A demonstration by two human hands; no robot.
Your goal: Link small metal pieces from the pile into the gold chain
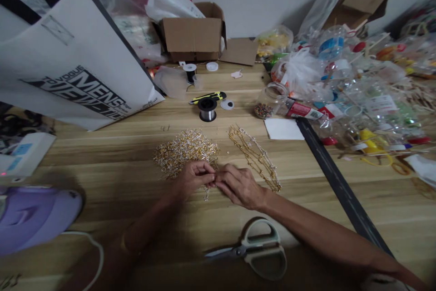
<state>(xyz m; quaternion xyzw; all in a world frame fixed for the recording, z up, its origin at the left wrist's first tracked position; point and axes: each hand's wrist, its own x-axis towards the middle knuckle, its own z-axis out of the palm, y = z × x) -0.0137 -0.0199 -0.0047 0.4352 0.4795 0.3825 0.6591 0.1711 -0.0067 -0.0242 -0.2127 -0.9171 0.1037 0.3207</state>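
Note:
My left hand (192,178) and my right hand (240,185) meet fingertip to fingertip over the wooden table (102,155), pinching a small gold and silver chain piece (207,191) that dangles below them. Just beyond my left hand lies a heap of small gold and silver links (184,149). A row of finished gold chains (255,157) lies beyond my right hand. Grey-handled scissors (255,250) rest on the table near my right forearm.
A wire spool (207,109), a yellow-black utility knife (208,97), a bead jar (269,100) and a white card (282,128) sit farther back. A cardboard box (192,32), a large white bag (68,68), a black rail (337,182) and a clutter of plastic items (368,86) surround them. A purple device (34,214) is at left.

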